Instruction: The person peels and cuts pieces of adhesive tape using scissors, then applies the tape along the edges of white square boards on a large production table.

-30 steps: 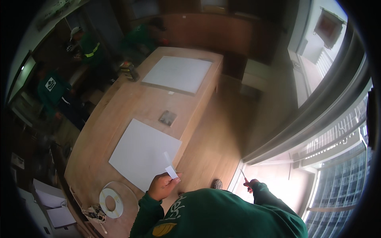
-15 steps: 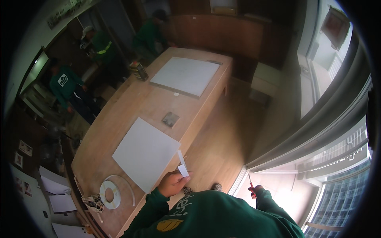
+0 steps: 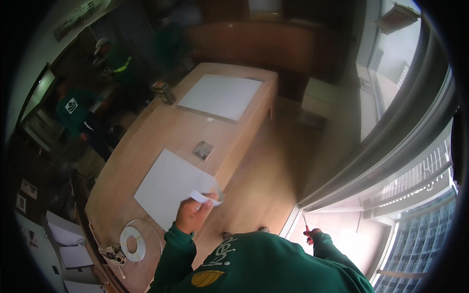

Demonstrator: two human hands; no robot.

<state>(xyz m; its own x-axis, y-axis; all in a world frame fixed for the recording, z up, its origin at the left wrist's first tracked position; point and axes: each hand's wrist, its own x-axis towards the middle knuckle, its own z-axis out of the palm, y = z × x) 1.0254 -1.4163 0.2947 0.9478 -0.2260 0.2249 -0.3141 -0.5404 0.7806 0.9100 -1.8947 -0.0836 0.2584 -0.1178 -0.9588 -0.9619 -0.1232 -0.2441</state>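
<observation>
My left hand [image 3: 194, 215] is closed, pinching a narrow white strip [image 3: 200, 196] whose free end curls toward the floor side. It hovers at the near right corner of a white square board [image 3: 168, 183] lying on the wooden table [image 3: 146, 129]. Well off to the right, by the bright window, my right hand [image 3: 311, 237] grips a slim tool with a red handle [image 3: 307, 228] and a thin tip pointing away; its exact kind is too small to tell. A flat white roll of banding [image 3: 140, 244] rests on the table at the near left.
A second white board [image 3: 222, 95] lies at the table's far end, with a can [image 3: 163, 93] beside it. Between the boards is a small grey square piece [image 3: 203, 150]. Co-workers in green stand beyond the table's left side. Window frames [image 3: 342, 180] line the right.
My left hand has moved left and up, over the board's corner, and the strip has swung and curled. My right hand keeps its tool, almost unmoved. The view has shifted slightly.
</observation>
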